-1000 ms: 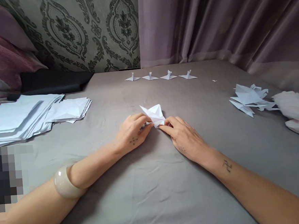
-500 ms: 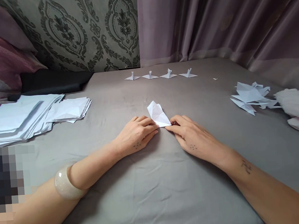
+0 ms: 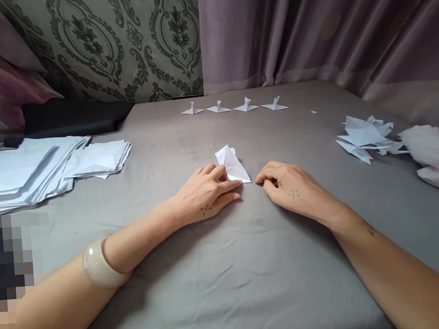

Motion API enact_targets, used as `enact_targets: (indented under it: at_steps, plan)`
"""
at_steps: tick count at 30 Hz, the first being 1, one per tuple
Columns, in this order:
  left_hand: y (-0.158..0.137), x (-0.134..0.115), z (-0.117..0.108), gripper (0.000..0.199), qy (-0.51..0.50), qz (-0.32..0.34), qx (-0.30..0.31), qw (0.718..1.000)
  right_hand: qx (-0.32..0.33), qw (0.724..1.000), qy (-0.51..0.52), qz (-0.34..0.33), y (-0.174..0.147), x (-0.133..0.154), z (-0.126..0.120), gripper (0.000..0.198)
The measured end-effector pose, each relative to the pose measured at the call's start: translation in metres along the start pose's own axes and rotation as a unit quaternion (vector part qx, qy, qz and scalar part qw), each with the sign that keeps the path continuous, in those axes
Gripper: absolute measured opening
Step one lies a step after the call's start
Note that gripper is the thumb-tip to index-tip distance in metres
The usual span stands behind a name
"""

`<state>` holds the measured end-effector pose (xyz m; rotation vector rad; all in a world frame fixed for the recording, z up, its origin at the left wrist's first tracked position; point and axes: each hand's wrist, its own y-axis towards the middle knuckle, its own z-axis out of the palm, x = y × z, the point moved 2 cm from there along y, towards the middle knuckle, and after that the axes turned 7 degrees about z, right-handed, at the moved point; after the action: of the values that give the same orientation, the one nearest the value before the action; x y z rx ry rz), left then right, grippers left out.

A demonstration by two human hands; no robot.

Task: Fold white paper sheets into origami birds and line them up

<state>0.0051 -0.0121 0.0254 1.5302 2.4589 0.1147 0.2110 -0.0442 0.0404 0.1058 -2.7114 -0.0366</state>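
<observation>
Right hand (image 3: 291,189) off paper (image 3: 231,159), now just beside

- Under left hand (image 3: 206,193): folded piece (image 3: 237,168) in white paper, matt, smooth facets, crisp creases.
- Beneath both hands: grey cloth (image 3: 220,284), matt, woven-looking, finely wrinkled.
- Up left forearm from the hand: pale bangle (image 3: 101,268), glossy, polished, bright highlight; stone or plastic, can't tell.
- Left of left hand: large sheets (image 3: 20,171) and smaller stack (image 3: 99,158), plain matt paper, uneven edges.
- Beyond both hands: folded figures (image 3: 247,107), matt white paper.
- Right of right hand (image 3: 291,189): heap of folded paper (image 3: 363,133), matt, sharp-edged; pale crumpled cloth (image 3: 429,150), soft, matt.
- Farthest from hands: purple curtain (image 3: 240,37), cloth, faint sheen along folds.
</observation>
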Motion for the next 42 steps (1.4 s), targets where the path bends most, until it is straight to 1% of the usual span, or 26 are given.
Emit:
enact_targets:
  at_steps: [4, 9, 13, 16, 18, 20, 22, 23, 24, 25, 27, 29, 31, 33, 35, 38, 42]
  plan:
    - [0.002, -0.002, 0.003, 0.045, 0.018, -0.001, 0.002, 1.000, -0.009, 1.000, 0.006, 0.015, 0.000, 0.002, 0.002, 0.028]
    - [0.002, -0.002, 0.008, 0.045, 0.036, 0.000, -0.012, 0.999, -0.028, 0.999, 0.017, 0.023, 0.002, 0.001, 0.008, 0.026]
    - [0.001, -0.003, 0.006, 0.043, 0.012, 0.002, -0.027, 1.000, -0.041, 0.996, 0.074, 0.031, 0.006, 0.002, 0.018, 0.017]
    - [0.000, -0.003, 0.006, 0.039, 0.002, 0.005, -0.043, 0.999, -0.050, 0.992, 0.116, 0.021, 0.008, 0.006, 0.025, 0.015]
    - [-0.002, -0.002, 0.005, 0.032, 0.010, -0.007, -0.080, 0.997, -0.048, 0.991, 0.123, 0.006, 0.009, 0.009, 0.028, 0.012]
    - [-0.005, 0.000, 0.001, 0.028, 0.045, -0.054, -0.166, 0.984, -0.070, 0.992, 0.105, -0.023, 0.008, 0.013, 0.028, 0.010]
    - [-0.010, 0.001, -0.004, 0.032, 0.100, -0.112, -0.259, 0.954, -0.132, 0.988, 0.047, -0.071, 0.006, 0.016, 0.023, 0.015]
    - [-0.012, 0.001, -0.007, 0.034, 0.127, -0.128, -0.285, 0.941, -0.167, 0.981, 0.006, -0.098, 0.005, 0.018, 0.021, 0.019]
    - [-0.014, 0.001, -0.009, 0.033, 0.150, -0.128, -0.291, 0.936, -0.194, 0.972, -0.039, -0.123, 0.004, 0.020, 0.018, 0.023]
    - [-0.015, 0.000, -0.009, 0.028, 0.168, -0.110, -0.280, 0.939, -0.211, 0.963, -0.081, -0.144, 0.002, 0.021, 0.016, 0.026]
    - [-0.015, -0.001, -0.009, 0.020, 0.189, -0.050, -0.233, 0.953, -0.214, 0.950, -0.141, -0.178, 0.000, 0.023, 0.014, 0.031]
    - [-0.015, -0.003, -0.007, 0.022, 0.188, 0.000, -0.179, 0.966, -0.200, 0.943, -0.174, -0.199, -0.002, 0.024, 0.014, 0.034]
    - [-0.014, -0.004, -0.005, 0.025, 0.170, 0.019, -0.136, 0.976, -0.176, 0.942, -0.193, -0.210, -0.005, 0.024, 0.016, 0.035]
    - [-0.013, -0.006, -0.003, 0.026, 0.146, 0.021, -0.108, 0.983, -0.143, 0.947, -0.198, -0.209, -0.008, 0.022, 0.017, 0.033]
    - [-0.013, -0.007, -0.003, 0.024, 0.120, 0.014, -0.099, 0.988, -0.110, 0.955, -0.188, -0.200, -0.011, 0.020, 0.018, 0.029]
    - [-0.012, -0.007, -0.003, 0.025, 0.083, -0.002, -0.102, 0.991, -0.072, 0.971, -0.151, -0.173, -0.013, 0.017, 0.019, 0.023]
    - [-0.010, -0.007, -0.004, 0.029, 0.044, -0.032, -0.109, 0.992, -0.041, 0.989, -0.082, -0.113, -0.011, 0.015, 0.020, 0.020]
